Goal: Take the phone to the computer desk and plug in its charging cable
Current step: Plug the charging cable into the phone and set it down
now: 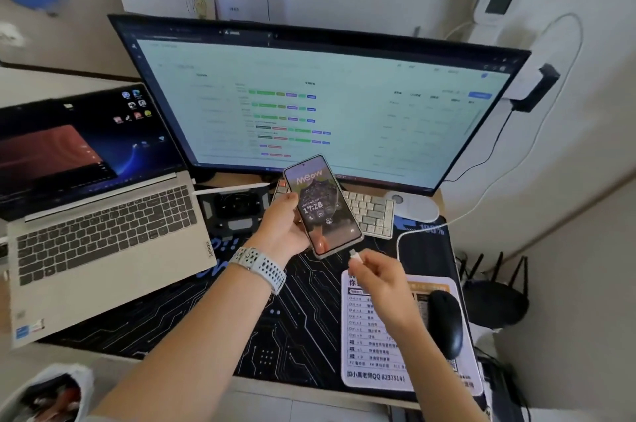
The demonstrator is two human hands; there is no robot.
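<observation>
White charging cable runs from the wall area at the right, loops down across the black circuit-pattern desk mat and ends in a plug pinched between the fingertips of the right hand. That plug sits just beside the bottom edge of the phone, close to its port; whether it touches cannot be told. The left hand, with a perforated pale watch band on its wrist, grips the phone from the left side and holds it tilted above the desk, screen lit and showing 17:28 under the word "Meow".

Behind the phone lies a small pale keyboard, and behind that stands a large monitor with a bright page open. An open Lenovo laptop sits at the left of the desk. At the right, a black mouse rests on a white shortcut-key mouse pad. A white stylus lies between laptop and monitor base. A black router with antennas stands past the desk's right edge.
</observation>
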